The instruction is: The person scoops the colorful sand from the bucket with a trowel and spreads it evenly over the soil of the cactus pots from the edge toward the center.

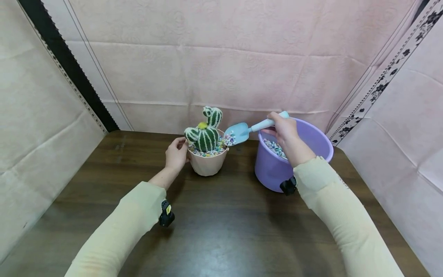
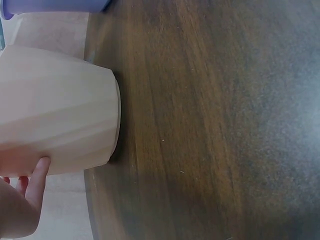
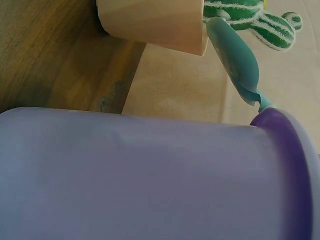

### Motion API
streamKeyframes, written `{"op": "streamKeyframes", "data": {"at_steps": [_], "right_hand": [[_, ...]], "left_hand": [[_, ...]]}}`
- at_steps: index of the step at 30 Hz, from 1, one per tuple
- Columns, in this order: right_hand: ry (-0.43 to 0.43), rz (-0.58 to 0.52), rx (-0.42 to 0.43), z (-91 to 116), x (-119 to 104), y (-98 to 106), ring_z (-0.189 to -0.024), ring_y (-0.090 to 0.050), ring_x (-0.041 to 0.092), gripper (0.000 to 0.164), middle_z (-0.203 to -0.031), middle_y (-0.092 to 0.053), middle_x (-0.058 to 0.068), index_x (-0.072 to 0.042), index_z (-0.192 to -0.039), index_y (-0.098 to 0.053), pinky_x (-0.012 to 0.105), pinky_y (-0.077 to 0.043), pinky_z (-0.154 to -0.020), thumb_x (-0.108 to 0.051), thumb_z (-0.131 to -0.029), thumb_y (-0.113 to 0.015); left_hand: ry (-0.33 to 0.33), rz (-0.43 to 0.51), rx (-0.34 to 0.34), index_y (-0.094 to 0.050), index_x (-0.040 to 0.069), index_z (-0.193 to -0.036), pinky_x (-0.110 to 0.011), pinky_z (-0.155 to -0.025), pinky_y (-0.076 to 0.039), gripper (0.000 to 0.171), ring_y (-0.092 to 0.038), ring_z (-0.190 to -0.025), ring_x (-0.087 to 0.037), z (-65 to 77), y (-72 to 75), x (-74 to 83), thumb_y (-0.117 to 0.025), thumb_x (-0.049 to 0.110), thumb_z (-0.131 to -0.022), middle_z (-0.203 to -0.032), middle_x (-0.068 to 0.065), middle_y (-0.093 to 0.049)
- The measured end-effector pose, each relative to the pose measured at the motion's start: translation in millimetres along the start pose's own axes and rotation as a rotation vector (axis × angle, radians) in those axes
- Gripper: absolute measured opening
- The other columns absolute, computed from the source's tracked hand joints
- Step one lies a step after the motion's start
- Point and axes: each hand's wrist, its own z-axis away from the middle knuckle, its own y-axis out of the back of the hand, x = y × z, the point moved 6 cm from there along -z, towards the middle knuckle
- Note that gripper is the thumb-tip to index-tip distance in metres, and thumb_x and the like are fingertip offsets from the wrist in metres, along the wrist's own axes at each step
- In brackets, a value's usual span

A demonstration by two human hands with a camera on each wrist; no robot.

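A green-and-white artificial cactus [image 1: 207,139] with a yellow flower stands in a beige plant pot [image 1: 207,164], among small coloured pebbles. At the pot's left side, my left hand [image 1: 175,154] holds it near the rim; in the left wrist view the thumb [image 2: 38,182] lies against the pot's wall. My right hand [image 1: 284,130] grips the handle of a light blue hand trowel [image 1: 238,133]. The trowel's blade carries coloured pebbles [image 1: 229,138] and its tip is at the pot's right rim. In the right wrist view the blade [image 3: 237,62] tilts toward the cactus; the right hand is out of that view.
A purple bucket [image 1: 271,173] stands right of the pot, under my right hand, with more pebbles [image 1: 275,148] inside. Both stand on a dark brown wooden table [image 1: 214,231]. Pale cloth [image 1: 221,69] hangs behind and at both sides.
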Motion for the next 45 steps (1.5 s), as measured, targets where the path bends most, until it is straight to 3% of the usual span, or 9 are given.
{"op": "streamKeyframes", "data": {"at_steps": [2, 12, 16, 19, 26, 30, 36, 45], "right_hand": [[0.0, -0.002, -0.005, 1, 0, 0, -0.079, -0.059, 0.017, 0.07, -0.1, -0.046, 0.004, -0.02, -0.147, -0.03, 0.027, -0.058, -0.061, -0.001, -0.083, -0.053], [-0.007, 0.059, 0.015, 1, 1, -2, -0.089, -0.059, 0.02, 0.059, -0.099, -0.047, 0.005, -0.019, -0.139, -0.04, 0.029, -0.058, -0.063, -0.005, -0.083, -0.054], [0.016, 0.024, 0.02, 0, 0, -4, -0.076, -0.062, 0.016, 0.029, -0.092, -0.048, 0.004, -0.013, -0.109, -0.052, 0.029, -0.058, -0.06, -0.003, -0.083, -0.055], [0.035, -0.011, 0.024, -1, -2, -6, -0.064, -0.062, 0.012, 0.012, -0.082, -0.05, 0.003, -0.009, -0.087, -0.049, 0.029, -0.058, -0.059, -0.001, -0.082, -0.055], [0.052, -0.004, 0.034, -1, -3, -13, -0.06, -0.061, 0.01, 0.012, -0.076, -0.051, 0.002, -0.008, -0.08, -0.047, 0.027, -0.058, -0.057, 0.001, -0.081, -0.056], [0.051, 0.031, 0.026, 3, -4, -15, -0.061, -0.061, 0.011, 0.011, -0.079, -0.05, 0.002, -0.008, -0.082, -0.047, 0.026, -0.057, -0.054, -0.002, -0.082, -0.057], [0.073, 0.079, 0.003, 9, -9, -17, -0.06, -0.064, 0.013, 0.014, -0.077, -0.051, 0.002, -0.008, -0.083, -0.043, 0.027, -0.057, -0.055, -0.005, -0.082, -0.057], [0.187, 0.263, 0.019, 20, -19, -25, -0.055, -0.066, 0.013, 0.012, -0.066, -0.054, 0.0, -0.008, -0.073, -0.048, 0.028, -0.057, -0.055, -0.008, -0.08, -0.058]], "left_hand": [[-0.002, -0.004, -0.001, -0.046, 0.007, -0.135, -0.044, -0.083, -0.055, 0.04, -0.056, -0.108, -0.03, 0.3, -0.5, 0.0, -0.04, 0.025, -0.1, -0.129, -0.017, -0.053], [0.0, 0.004, 0.013, -0.048, 0.007, -0.133, -0.044, -0.08, -0.056, 0.039, -0.057, -0.098, -0.028, 0.8, -0.5, 1.4, -0.04, 0.025, -0.1, -0.127, -0.016, -0.054], [0.015, 0.012, 0.01, -0.047, 0.007, -0.133, -0.045, -0.081, -0.055, 0.038, -0.056, -0.098, -0.027, 1.6, -1.5, 1.7, -0.04, 0.025, -0.1, -0.126, -0.016, -0.054], [0.021, 0.017, 0.006, -0.046, 0.008, -0.134, -0.047, -0.083, -0.055, 0.039, -0.056, -0.101, -0.028, 2.2, -1.9, 1.9, -0.04, 0.025, -0.1, -0.126, -0.016, -0.054], [0.022, 0.014, 0.012, -0.047, 0.008, -0.133, -0.044, -0.08, -0.056, 0.038, -0.056, -0.101, -0.027, 2.4, -1.5, 2.1, -0.04, 0.025, -0.1, -0.126, -0.016, -0.054], [0.041, 0.017, 0.021, -0.047, 0.009, -0.134, -0.04, -0.075, -0.057, 0.038, -0.057, -0.084, -0.021, 1.1, -0.6, 1.9, -0.04, 0.024, -0.1, -0.124, -0.015, -0.054], [0.077, 0.02, 0.036, -0.044, 0.011, -0.137, -0.025, -0.058, -0.052, 0.04, -0.049, -0.064, -0.011, 3.9, -3.2, 4.8, -0.038, 0.02, -0.098, -0.124, -0.013, -0.054], [0.103, 0.044, 0.03, -0.043, 0.01, -0.137, -0.021, -0.052, -0.047, 0.04, -0.045, -0.057, -0.007, 10.7, -11.5, 6.7, -0.036, 0.015, -0.098, -0.121, -0.013, -0.053]]}}
